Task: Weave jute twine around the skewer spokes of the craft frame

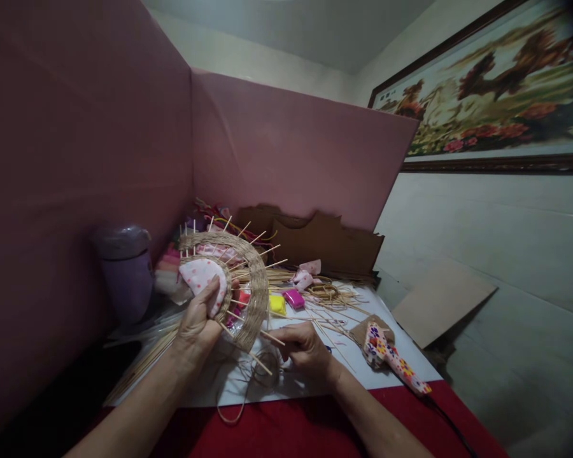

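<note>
My left hand (pixel 201 320) is closed around the inner part of a half-round woven twine piece (pixel 258 280), thumb pressed on its white cloth centre (pixel 203 278) with pink dots. Thin wooden sticks radiate from the centre through a wide outer band of twine, their tips poking out past it. At the lower right of the band, my right hand (pixel 308 348) has its fingers curled together by the end of one stick (pixel 273 338). What its fingertips pinch is too small to make out. Loose twine (pixel 233 416) lies in loops below the piece, close to the right hand.
A flower-patterned glue gun (pixel 396 359) with a cord lies at right. Yellow (pixel 277 305) and magenta packets (pixel 294 299), scattered sticks and cloth scraps are behind the hands. A lidded purple container (pixel 127 277) stands left; cut cardboard (pixel 325 245) leans against the pink partition (pixel 291 146).
</note>
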A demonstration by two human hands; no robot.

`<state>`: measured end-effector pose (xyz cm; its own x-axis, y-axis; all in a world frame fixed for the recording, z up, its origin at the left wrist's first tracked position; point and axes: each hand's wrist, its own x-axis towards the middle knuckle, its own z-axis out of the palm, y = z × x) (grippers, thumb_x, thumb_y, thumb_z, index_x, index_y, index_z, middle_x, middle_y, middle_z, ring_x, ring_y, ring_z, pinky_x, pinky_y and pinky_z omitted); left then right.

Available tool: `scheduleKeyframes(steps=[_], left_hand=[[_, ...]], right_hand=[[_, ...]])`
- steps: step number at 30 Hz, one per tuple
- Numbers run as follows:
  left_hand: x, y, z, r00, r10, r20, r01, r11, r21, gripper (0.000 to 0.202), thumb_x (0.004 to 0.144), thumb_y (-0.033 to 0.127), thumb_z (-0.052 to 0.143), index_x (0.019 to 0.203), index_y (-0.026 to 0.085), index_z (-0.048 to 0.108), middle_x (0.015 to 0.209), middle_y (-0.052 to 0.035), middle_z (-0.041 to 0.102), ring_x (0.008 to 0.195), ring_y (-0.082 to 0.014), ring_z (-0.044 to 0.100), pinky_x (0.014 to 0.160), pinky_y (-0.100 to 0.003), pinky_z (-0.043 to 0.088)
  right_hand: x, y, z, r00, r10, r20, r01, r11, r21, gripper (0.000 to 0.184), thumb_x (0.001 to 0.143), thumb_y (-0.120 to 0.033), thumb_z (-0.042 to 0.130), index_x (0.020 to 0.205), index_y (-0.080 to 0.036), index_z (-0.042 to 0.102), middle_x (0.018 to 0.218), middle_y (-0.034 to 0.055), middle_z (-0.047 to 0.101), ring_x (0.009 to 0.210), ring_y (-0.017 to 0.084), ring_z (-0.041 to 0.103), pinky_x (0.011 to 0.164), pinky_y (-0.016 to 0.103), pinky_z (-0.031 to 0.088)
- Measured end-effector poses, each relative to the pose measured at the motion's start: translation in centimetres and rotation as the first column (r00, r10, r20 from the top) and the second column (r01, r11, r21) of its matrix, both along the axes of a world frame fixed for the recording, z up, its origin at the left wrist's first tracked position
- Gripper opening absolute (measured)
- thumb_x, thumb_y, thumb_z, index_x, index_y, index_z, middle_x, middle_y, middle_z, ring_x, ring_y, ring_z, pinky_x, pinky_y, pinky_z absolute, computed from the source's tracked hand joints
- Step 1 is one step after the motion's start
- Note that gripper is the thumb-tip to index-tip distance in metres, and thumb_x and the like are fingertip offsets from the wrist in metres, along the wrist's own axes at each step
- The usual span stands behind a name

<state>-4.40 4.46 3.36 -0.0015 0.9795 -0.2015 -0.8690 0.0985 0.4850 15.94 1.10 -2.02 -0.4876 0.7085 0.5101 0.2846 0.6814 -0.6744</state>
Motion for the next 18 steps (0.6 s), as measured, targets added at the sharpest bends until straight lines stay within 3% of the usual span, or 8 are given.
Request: scheduleKeyframes(steps=[12, 16, 18], left_hand=[[-0.06, 0.19, -0.17, 1.0, -0.003, 0.0, 0.003, 1.0, 0.015, 0.015, 0.085, 0.01, 0.046, 0.084, 0.011, 0.061, 0.066, -0.0089, 0.069, 0.06, -0.0164, 0.068, 0.058, -0.027, 0.058], [-0.18, 0.23, 0.13, 1.0, 0.027, 0.009, -0.027, 0.999, 0.028, 0.016, 0.085, 0.011, 0.046, 0.084, 0.01, 0.062, 0.063, -0.0078, 0.069, 0.055, -0.0154, 0.066, 0.057, -0.027, 0.058], [-0.17, 0.13, 0.44, 0.998, 0.052, 0.016, -0.053, 0.998, 0.02, 0.016, 0.085, 0.011, 0.046, 0.081, 0.01, 0.062, 0.062, -0.0066, 0.068, 0.053, -0.0147, 0.065, 0.057, -0.028, 0.058]], right_hand=[[-0.28, -0.08, 0.2, 0.986, -0.049, 0.159, 0.031, 0.993, 0.111, 0.022, 0.08, -0.021, 0.049, 0.083, -0.016, 0.07, 0.05, -0.0035, 0.049, 0.046, 0.007, 0.041, 0.048, 0.018, 0.032], [-0.42, -0.55, 0.24, 0.964, -0.068, 0.258, 0.023, 0.985, 0.171, 0.022, 0.077, -0.016, 0.049, 0.086, -0.017, 0.069, 0.053, -0.0025, 0.055, 0.047, 0.008, 0.043, 0.049, 0.018, 0.033], [-0.49, -0.98, 0.43, 0.94, -0.079, 0.333, 0.012, 0.98, 0.198, 0.019, 0.074, -0.012, 0.049, 0.076, -0.017, 0.067, 0.053, -0.0016, 0.057, 0.049, 0.009, 0.046, 0.051, 0.019, 0.033]])
